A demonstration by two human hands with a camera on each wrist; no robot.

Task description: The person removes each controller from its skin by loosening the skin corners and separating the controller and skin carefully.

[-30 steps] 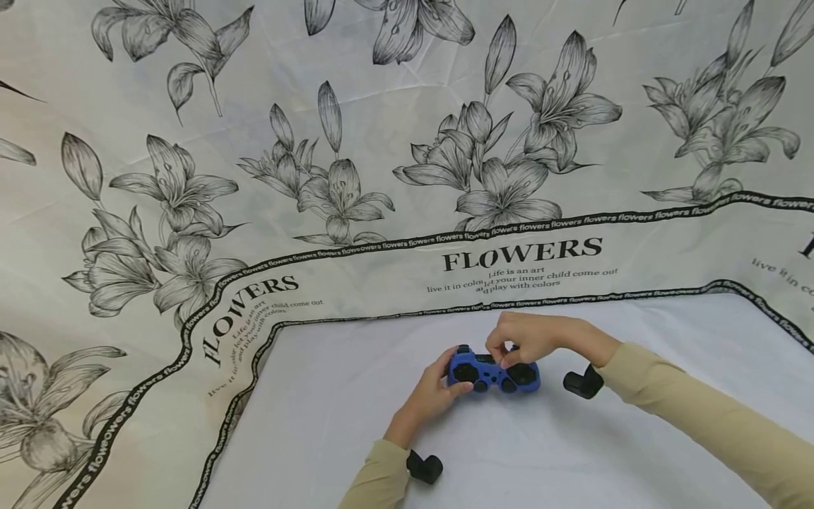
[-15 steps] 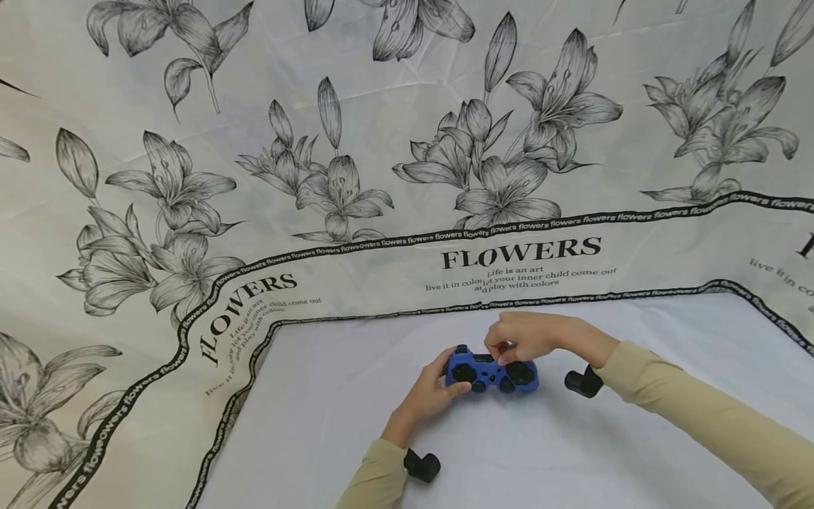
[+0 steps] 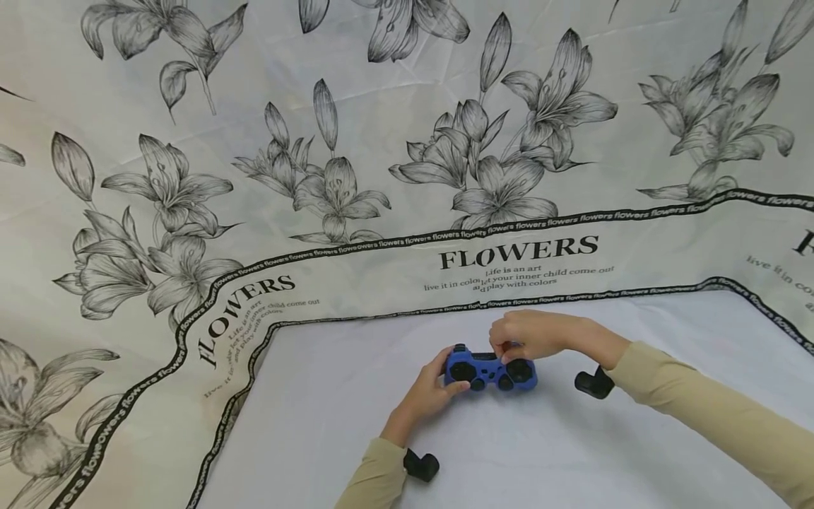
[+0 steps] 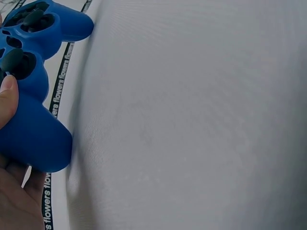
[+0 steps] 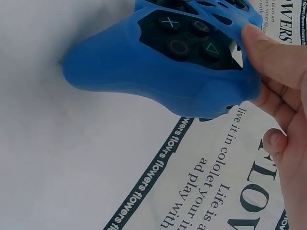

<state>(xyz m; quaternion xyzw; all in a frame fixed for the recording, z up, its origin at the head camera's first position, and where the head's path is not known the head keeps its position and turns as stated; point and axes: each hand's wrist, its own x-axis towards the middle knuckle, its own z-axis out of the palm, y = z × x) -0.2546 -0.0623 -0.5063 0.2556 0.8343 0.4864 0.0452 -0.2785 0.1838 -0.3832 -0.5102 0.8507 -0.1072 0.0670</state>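
While left hand [image 3: 427, 393] grips one end of blue game controller [image 3: 488, 368] at lower centre of head frame, right hand [image 3: 525, 334] pinches upper edge, fingers narrow on it; I see white worktop [image 3: 311, 424] below, flower-printed cloth [image 3: 375, 113] across upper frame.

- Slight shift of right hand [image 3: 531, 334] to the right, over the far edge of blue controller [image 3: 490, 366], since half a second ago.
- Now slightly more uncovered to the left of those fingers: dark strip [image 3: 481, 355] at the controller's far middle.
- Wider gap than before between controller and black wrist device [image 3: 591, 385]; same slip rightward in right sleeve [image 3: 706, 413].
- Small leftward drift of printed cloth [image 3: 356, 290], controller and left hand [image 3: 425, 394] together in the head view.
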